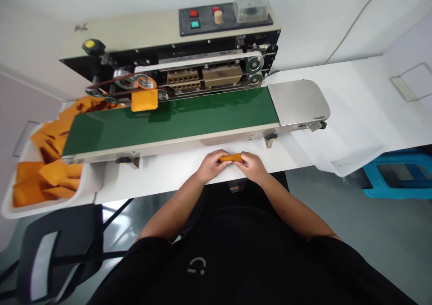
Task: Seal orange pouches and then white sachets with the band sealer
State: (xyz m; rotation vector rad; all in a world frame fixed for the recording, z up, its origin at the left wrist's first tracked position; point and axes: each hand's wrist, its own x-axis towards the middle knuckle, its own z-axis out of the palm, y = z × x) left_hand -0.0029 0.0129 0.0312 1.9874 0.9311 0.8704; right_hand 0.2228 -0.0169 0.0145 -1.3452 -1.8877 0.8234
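Between my two hands is a small orange pouch [231, 157], held just above the white table near its front edge. My left hand [212, 164] grips its left end, and my right hand [251, 165] pinches the right end with thumb and fingers. Part of the pouch is hidden by my fingers. Behind my hands runs the green conveyor belt [202, 120] of a band sealing machine [135, 30]. Another orange pouch [144, 100] hangs from the machine's rollers over the left part of the belt.
A white bin [92, 179] full of orange pouches stands at the belt's left end. To the right are a metal plate [297, 100] and a translucent tray [344, 147] overhanging the table edge. A blue stool [374, 179] and a black chair [64, 233] stand below.
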